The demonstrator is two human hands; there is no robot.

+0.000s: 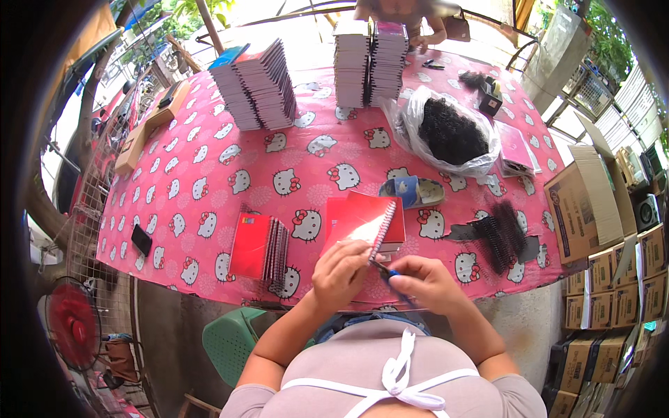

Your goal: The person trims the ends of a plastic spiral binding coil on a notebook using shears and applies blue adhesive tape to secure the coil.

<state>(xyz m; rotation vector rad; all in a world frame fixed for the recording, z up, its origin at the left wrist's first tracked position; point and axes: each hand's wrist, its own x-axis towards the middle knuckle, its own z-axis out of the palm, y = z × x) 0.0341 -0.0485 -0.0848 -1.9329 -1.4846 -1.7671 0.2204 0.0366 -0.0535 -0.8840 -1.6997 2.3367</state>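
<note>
My left hand is closed on the lower end of a red spiral notebook, whose coil runs along its right edge. It is tilted above other red notebooks on the table. In my right hand is a pair of blue-handled pliers. Their jaws are at the bottom end of the coil, close to my left fingertips; whether they grip the wire is too small to tell. Left of my hands lies a stack of red spiral notebooks.
Tall notebook stacks stand at the back of the pink table. On the right are a blue slipper, loose black coils and a plastic bag of coils. A phone lies left; cartons stand right. Another person is opposite.
</note>
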